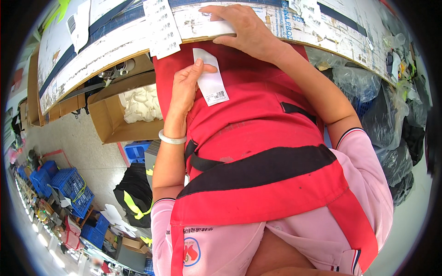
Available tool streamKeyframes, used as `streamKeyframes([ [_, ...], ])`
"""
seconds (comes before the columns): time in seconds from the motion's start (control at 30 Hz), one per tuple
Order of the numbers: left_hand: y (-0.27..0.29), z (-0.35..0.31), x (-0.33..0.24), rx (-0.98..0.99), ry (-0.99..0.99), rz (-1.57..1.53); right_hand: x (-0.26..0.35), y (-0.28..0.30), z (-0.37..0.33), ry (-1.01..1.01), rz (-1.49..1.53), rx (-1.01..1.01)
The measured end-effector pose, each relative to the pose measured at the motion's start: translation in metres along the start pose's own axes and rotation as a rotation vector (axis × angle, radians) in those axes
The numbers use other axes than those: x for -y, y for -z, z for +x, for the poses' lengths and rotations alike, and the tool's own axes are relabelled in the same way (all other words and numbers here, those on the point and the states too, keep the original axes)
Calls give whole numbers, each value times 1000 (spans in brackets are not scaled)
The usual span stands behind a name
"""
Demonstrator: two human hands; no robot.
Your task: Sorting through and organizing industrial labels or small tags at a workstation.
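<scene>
My left hand [188,85] is closed on a white paper label [209,69] in front of the red apron [258,101]. The thumb presses on the label's face, and small black print shows at its lower end. My right hand [248,30] rests at the near edge of the worktable [110,64], fingers stretched out and thumb apart. Between its thumb and fingers lies a flat white piece [221,30], partly covered by the hand; I cannot make out what it is. Left of that, a strip of printed labels [162,27] hangs over the table edge.
Below the table at left stands an open cardboard box [103,119] with crumpled white pieces [140,103]. Clear and dark plastic bags [384,119] crowd the right side. Blue crates [73,188] and a black bundle with a yellow-green stripe [133,195] are at lower left.
</scene>
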State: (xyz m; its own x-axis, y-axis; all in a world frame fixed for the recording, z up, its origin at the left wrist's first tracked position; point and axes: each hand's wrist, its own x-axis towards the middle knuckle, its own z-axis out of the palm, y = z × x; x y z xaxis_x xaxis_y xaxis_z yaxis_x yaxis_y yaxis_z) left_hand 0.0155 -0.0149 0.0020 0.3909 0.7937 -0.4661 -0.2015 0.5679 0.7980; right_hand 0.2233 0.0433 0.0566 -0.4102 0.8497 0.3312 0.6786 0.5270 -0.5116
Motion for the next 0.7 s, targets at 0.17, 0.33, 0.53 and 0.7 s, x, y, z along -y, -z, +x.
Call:
streamKeyframes([
  [0.17,2,0,2,-6,4,34,-2,-4,-3,7,17,-5],
  [0.33,1,0,2,-4,-2,-3,-2,-3,-4,17,28,-20],
  [0.53,2,0,1,-7,2,-18,-3,19,-14,-58,67,25],
  [0.7,2,1,-1,4,8,-18,-5,18,-20,-111,-5,2],
])
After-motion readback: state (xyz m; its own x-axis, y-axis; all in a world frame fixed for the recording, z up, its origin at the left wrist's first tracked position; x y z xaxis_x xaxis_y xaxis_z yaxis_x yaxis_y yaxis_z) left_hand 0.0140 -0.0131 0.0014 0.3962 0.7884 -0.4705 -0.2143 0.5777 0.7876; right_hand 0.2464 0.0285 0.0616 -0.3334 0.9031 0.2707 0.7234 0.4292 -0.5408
